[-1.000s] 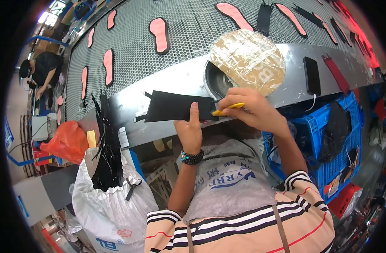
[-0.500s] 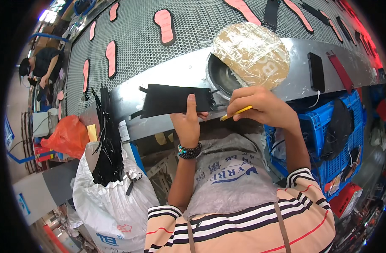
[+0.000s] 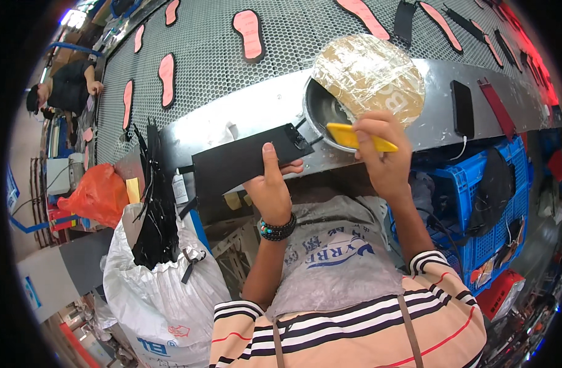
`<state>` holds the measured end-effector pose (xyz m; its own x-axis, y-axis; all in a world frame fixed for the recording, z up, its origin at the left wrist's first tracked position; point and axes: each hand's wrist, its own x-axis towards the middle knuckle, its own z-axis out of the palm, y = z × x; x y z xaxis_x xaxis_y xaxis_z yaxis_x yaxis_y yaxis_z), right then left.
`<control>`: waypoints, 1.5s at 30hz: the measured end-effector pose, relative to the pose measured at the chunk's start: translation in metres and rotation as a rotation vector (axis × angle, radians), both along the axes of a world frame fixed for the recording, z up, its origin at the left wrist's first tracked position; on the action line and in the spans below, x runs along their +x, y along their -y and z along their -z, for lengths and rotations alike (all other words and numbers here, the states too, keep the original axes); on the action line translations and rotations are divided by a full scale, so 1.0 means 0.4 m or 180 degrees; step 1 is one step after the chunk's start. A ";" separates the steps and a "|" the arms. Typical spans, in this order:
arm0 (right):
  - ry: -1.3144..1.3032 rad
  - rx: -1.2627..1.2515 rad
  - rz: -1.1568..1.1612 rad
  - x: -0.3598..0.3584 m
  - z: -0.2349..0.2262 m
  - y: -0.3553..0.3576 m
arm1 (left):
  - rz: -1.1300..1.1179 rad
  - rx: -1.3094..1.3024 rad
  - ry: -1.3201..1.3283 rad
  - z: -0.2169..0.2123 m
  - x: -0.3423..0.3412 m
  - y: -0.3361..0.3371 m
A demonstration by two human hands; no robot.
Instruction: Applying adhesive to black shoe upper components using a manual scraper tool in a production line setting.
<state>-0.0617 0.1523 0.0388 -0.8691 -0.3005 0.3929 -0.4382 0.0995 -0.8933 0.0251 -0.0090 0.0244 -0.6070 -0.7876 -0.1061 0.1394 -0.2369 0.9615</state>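
My left hand (image 3: 270,193) holds a flat black piece of material (image 3: 228,161) with narrow straps at its corners, thumb on top and fingers beneath, over the near edge of the metal ledge. In my right hand (image 3: 386,162) is a flat yellow scraper (image 3: 341,134), pinched between thumb and fingers at the near rim of a round metal pot (image 3: 321,104). A taped cardboard cover (image 3: 370,76) lies across most of the pot, leaving its left side open. The pot's contents are too dark to make out.
Pink insole-shaped pieces with black borders (image 3: 249,37) lie on the mesh conveyor (image 3: 207,55). On the metal ledge (image 3: 232,107) rest a phone (image 3: 462,109) with a cable and a red strip (image 3: 496,107). A white sack (image 3: 164,300) of black straps stands left, a blue crate (image 3: 492,230) right. A person (image 3: 69,86) stands far left.
My right hand has moved up to the pot and turned the scraper so its broad side shows. The black piece has tilted, its left end lower. The person at far left has shifted an arm.
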 end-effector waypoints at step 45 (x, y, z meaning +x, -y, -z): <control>0.1113 -0.0350 -0.1125 0.018 -0.061 0.010 | 0.1476 0.0798 -0.0558 0.039 0.032 0.054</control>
